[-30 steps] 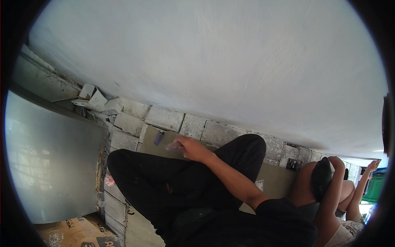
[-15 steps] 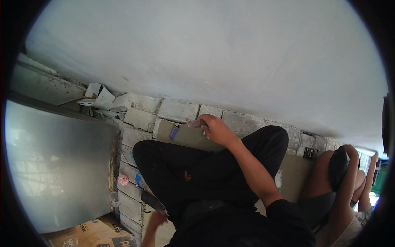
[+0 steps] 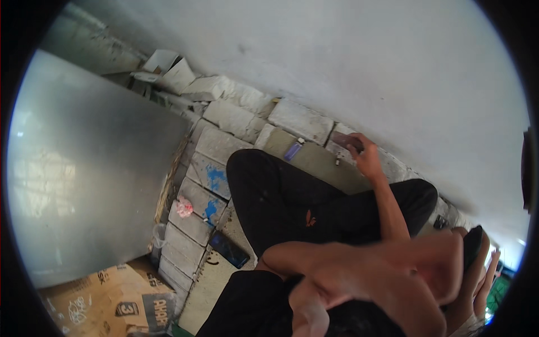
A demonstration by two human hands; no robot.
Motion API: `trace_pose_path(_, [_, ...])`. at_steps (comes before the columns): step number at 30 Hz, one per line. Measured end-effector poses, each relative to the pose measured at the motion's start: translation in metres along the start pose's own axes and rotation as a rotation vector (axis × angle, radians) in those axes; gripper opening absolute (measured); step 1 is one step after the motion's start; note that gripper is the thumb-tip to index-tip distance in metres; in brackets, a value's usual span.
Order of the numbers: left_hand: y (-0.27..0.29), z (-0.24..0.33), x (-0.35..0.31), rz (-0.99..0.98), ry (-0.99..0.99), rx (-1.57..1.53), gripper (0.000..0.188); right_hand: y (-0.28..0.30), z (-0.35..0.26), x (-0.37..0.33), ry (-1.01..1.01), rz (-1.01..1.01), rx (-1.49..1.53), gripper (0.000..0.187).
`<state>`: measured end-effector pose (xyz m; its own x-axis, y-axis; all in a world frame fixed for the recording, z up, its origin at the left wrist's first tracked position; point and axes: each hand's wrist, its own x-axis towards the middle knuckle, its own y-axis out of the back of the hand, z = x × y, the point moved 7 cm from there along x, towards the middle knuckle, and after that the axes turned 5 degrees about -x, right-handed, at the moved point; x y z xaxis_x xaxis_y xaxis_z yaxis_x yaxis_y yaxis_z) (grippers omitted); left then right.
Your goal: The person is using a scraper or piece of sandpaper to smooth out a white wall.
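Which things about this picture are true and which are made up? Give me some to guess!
1. The trousers are black. True.
2. A dark phone lies flat on the grey blocks. True.
3. The right hand rests on the cardboard box. False: it reaches up to a small flat thing on a block by the wall.
4. The wall is bright red. False: it is pale, whitish grey.
5. A pink crumpled thing sits on the blocks near the big grey metal sheet. True.
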<state>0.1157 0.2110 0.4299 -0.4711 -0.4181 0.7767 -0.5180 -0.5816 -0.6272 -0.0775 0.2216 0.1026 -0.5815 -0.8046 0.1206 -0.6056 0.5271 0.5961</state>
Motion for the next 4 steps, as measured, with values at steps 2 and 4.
trace_pose_path(2, [-0.021, -0.01, -0.029, -0.07, -0.067, -0.13, 0.081, 0.006, -0.006, 0.006, -0.109, 0.075, 0.039, 0.026])
trace_pose_path(4, [-0.058, 0.066, -0.043, -0.101, -0.102, -0.287, 0.072, 0.0, 0.002, 0.006, -0.153, 0.039, 0.048, 0.026])
